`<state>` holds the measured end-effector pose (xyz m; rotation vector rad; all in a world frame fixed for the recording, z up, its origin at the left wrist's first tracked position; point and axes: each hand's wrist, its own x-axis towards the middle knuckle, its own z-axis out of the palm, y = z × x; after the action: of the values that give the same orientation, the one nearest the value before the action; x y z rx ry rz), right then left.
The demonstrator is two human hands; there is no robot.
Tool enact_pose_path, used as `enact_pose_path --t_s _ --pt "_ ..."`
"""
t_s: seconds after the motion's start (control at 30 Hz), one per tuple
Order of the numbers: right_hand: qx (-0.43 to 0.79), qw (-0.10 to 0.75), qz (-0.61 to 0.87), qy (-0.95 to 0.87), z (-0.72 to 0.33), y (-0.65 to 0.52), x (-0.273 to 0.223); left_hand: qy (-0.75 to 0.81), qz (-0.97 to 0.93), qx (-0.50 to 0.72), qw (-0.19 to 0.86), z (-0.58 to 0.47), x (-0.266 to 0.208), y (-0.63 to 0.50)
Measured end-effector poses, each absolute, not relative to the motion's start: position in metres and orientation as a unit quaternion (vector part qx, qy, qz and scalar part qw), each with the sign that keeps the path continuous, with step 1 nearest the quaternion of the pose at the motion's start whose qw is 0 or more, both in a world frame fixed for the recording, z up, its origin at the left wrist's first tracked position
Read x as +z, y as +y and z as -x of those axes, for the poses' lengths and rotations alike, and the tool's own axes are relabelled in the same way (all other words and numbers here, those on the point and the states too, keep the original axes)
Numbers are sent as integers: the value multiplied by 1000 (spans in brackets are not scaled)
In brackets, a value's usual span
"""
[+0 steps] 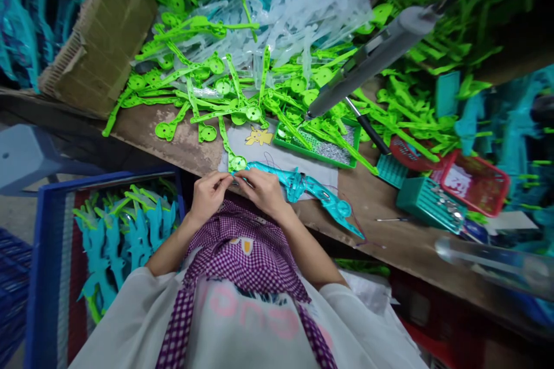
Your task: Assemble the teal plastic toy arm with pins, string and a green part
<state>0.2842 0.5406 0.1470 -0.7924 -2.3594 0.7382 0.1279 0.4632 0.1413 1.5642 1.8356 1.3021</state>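
A turquoise plastic toy bow [295, 184] lies across the table edge in front of me, with a thin dark string looping beside it. My left hand [210, 193] is closed in a pinch near the bow's left end; what sits between its fingertips is too small to make out. Close beside it, my right hand [264, 190] has its thumb and fingers pinched on that same end, covering part of it. Just above the fingertips a bright green plastic arm with a round disc [238, 163] touches or nearly touches the bow's end.
Green plastic arms [234, 109] and clear-wrapped pieces [298, 6] are heaped behind. A green tray [318, 153] holds small metal parts. A grey power screwdriver [372, 63] hangs above. Baskets [428, 204] stand right; a blue crate [41, 277] of turquoise parts stands left.
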Motion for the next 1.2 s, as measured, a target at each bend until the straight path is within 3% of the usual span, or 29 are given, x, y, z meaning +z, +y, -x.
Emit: enact_pose_path --t_s 0.33,0.5,0.73,1.2 --pt "428 223 364 -797 -248 574 174 697 -518 466 169 -109 152 483" --pt "473 230 407 -746 -214 635 151 679 -581 430 133 -88 124 518" --pt "383 149 496 -765 -184 660 121 642 -702 282 121 -76 90 536" --pt "345 -9 493 -799 -171 673 137 669 -681 267 127 -81 91 526"
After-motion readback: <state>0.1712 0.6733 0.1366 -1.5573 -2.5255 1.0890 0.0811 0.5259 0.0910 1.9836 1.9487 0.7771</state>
